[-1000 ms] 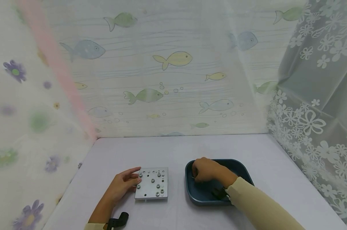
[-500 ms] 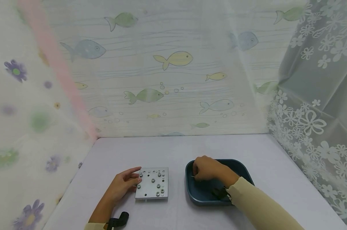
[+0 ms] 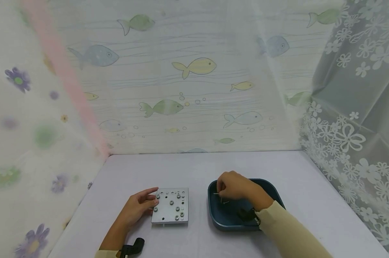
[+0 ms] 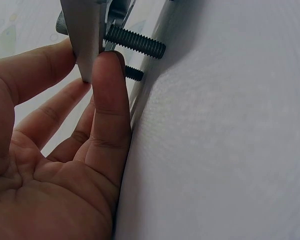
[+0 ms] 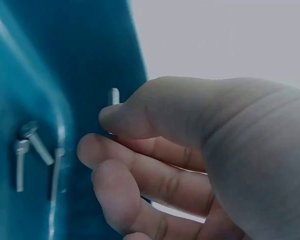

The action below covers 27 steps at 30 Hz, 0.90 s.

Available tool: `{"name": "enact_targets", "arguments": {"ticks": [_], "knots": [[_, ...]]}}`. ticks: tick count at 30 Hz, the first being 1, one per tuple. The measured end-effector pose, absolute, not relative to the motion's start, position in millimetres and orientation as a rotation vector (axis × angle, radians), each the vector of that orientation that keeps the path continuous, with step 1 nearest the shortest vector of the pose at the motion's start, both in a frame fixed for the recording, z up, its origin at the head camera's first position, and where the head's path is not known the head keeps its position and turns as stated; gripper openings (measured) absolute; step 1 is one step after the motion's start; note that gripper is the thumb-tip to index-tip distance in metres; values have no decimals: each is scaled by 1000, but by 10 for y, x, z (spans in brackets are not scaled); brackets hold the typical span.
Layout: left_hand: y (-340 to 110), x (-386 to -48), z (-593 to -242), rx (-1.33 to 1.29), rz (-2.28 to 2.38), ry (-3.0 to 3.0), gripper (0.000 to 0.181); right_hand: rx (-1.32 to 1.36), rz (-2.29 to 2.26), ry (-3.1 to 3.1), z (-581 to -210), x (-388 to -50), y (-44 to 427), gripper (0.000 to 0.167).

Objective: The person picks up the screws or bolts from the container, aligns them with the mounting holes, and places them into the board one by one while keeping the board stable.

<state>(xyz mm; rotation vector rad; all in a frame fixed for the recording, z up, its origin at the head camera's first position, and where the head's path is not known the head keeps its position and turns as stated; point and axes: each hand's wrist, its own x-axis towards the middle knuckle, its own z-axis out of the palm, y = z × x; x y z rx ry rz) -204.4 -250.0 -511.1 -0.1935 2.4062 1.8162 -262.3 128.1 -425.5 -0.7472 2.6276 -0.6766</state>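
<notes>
At its left edge, a square silver metal plate is gripped between the thumb and fingers of my left hand. Several socket-head screws stand in holes on its top. From the left wrist view, dark threaded screw shanks stick out of the plate's underside. Above a dark blue tray, my right hand pinches a small screw between thumb and index finger; the fingers hide part of it. Loose screws lie in the tray below that hand.
The plate and tray rest on a white-covered table, with a gap between them. A fish-patterned curtain hangs behind. Lace-flowered sheer fabric hangs at the right. A black wrist device is on the left wrist.
My right hand has risen a little inside the tray with the screw, and loose screws now show beneath it. The left hand and plate have stayed put.
</notes>
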Motion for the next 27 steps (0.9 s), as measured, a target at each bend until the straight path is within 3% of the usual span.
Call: {"name": "enact_targets", "arguments": {"ticks": [27], "knots": [[-2510, -2051, -5095, -184, 1802, 2401, 60, -693, -1253, 2624, -4113, -2454, 1330, 7]]}}
